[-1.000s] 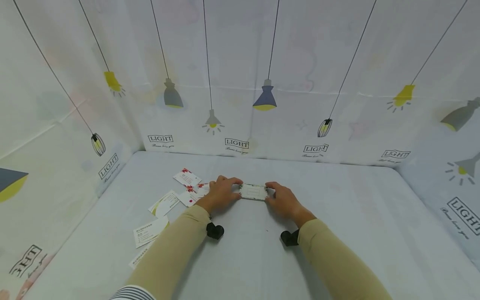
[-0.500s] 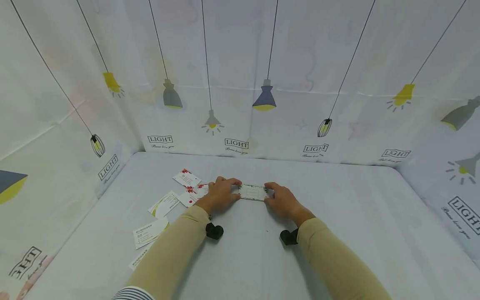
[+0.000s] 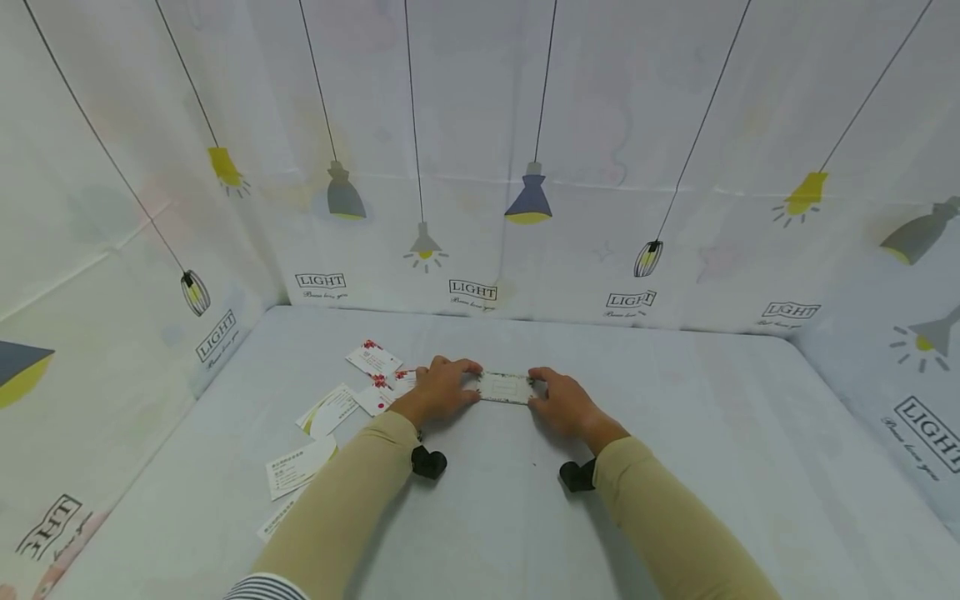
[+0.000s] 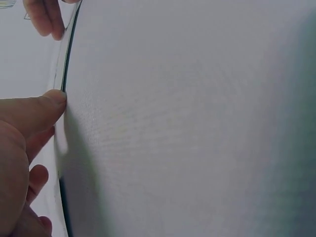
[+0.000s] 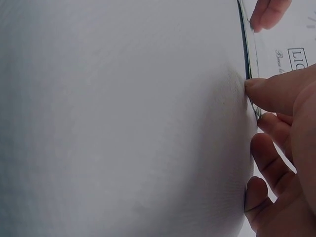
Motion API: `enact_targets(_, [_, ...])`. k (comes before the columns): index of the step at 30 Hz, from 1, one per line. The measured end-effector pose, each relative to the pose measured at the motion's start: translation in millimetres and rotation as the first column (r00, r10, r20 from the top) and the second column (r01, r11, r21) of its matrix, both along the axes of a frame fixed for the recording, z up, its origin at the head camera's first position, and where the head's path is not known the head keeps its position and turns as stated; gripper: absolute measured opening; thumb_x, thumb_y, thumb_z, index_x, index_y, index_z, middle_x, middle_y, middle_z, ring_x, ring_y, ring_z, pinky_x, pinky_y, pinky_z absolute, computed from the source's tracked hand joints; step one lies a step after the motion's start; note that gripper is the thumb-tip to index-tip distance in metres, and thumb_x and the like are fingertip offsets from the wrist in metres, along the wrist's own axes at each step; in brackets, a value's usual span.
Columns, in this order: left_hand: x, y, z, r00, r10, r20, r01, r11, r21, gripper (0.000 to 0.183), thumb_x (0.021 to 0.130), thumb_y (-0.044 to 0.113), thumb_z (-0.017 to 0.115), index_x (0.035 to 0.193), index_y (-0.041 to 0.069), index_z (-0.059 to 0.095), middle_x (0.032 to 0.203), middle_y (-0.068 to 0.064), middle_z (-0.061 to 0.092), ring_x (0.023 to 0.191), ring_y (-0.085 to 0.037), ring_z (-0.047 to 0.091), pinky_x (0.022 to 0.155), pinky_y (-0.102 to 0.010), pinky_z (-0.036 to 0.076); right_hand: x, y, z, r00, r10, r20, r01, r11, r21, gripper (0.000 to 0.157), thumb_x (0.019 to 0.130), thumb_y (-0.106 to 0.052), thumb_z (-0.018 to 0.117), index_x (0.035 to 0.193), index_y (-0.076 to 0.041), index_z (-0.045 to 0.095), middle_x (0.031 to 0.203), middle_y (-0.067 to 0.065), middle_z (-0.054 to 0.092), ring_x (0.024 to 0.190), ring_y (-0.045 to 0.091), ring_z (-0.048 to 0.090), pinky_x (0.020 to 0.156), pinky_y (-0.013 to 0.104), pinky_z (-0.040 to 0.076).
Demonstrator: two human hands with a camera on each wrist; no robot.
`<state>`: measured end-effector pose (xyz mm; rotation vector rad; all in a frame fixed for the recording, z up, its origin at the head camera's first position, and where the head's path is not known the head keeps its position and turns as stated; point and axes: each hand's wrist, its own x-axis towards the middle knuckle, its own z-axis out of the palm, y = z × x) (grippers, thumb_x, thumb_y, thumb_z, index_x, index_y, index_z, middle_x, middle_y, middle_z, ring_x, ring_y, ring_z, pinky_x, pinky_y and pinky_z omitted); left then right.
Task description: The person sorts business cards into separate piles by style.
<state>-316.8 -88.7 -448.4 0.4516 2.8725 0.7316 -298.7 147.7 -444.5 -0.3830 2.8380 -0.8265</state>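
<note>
A small white card (image 3: 506,387) with a leafy printed border and a faint rectangle in its middle lies level at the centre of the white-covered table. My left hand (image 3: 442,390) grips its left end between thumb and index finger. At the opposite end my right hand (image 3: 562,402) pinches it the same way, thumb on the near edge. The left wrist view gives the card's thin edge (image 4: 69,54) side-on, with a dark line along it, and my left thumb (image 4: 42,109) against it. In the right wrist view my right thumb (image 5: 271,94) touches that edge too.
Left of my hands lie several business cards: red-flowered ones, including a far card (image 3: 373,357), and yellow-green-edged ones, including a nearer card (image 3: 302,467). My left sleeve partly covers the nearest card (image 3: 277,517). A lamp-printed curtain (image 3: 480,233) stands behind the table (image 3: 675,483).
</note>
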Motion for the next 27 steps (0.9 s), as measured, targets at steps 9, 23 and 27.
enact_targets(9, [0.7, -6.6, 1.7, 0.998, 0.049, 0.025, -0.049, 0.999, 0.014, 0.052, 0.090, 0.038, 0.074, 0.139, 0.027, 0.059, 0.135, -0.010, 0.051, 0.111, -0.031, 0.042, 0.087, -0.045, 0.031, 1.8, 2.9, -0.1, 0.999, -0.033, 0.015, 0.033, 0.999, -0.025, 0.061, 0.096, -0.017, 0.064, 0.151, -0.006, 0.040, 0.124, 0.017, 0.060, 0.108, 0.030, 0.055, 0.098, 0.050, 0.041])
enact_targets(23, [34.7, -57.8, 29.0, 0.999, -0.006, 0.036, 0.005, 1.000, 0.015, 0.053, 0.085, 0.038, 0.080, 0.134, 0.027, 0.063, 0.134, -0.006, 0.052, 0.113, -0.033, 0.040, 0.085, -0.049, 0.035, 20.6, -13.3, 8.6, 0.995, 0.066, -0.068, -0.073, 0.993, -0.098, 0.059, 0.092, -0.021, 0.070, 0.145, -0.007, 0.050, 0.134, 0.017, 0.059, 0.126, 0.037, 0.051, 0.104, 0.052, 0.038])
enact_targets(27, [51.5, -73.7, 34.2, 0.999, -0.025, 0.028, 0.024, 0.999, 0.024, 0.052, 0.082, 0.035, 0.083, 0.130, 0.027, 0.065, 0.132, -0.002, 0.054, 0.116, -0.032, 0.039, 0.085, -0.048, 0.034, 30.3, -27.4, 13.0, 0.992, 0.111, -0.066, -0.118, 0.986, -0.117, 0.058, 0.091, -0.021, 0.072, 0.144, -0.009, 0.053, 0.138, 0.011, 0.058, 0.130, 0.032, 0.050, 0.107, 0.050, 0.036])
